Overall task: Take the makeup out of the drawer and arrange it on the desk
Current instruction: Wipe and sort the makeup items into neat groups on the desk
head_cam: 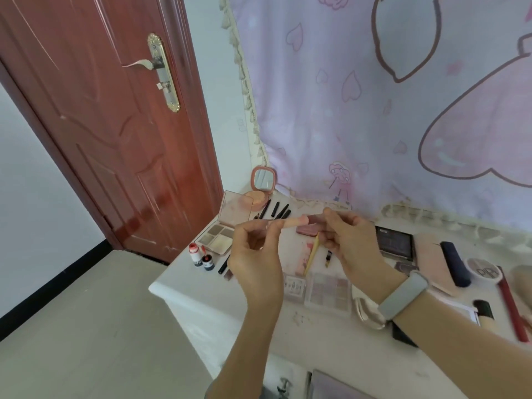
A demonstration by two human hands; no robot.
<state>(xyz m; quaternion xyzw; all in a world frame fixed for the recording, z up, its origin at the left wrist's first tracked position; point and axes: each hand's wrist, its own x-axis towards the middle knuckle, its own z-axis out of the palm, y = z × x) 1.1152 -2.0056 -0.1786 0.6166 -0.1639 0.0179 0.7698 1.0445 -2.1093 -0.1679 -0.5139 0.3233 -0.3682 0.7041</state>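
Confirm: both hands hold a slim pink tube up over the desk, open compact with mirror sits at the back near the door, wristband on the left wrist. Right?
Not quite. The wristband is on the right wrist, not the left; the head view shows it. The rest stands: left hand and right hand hold the slim pink tube over the desk, and the open compact sits at the back.
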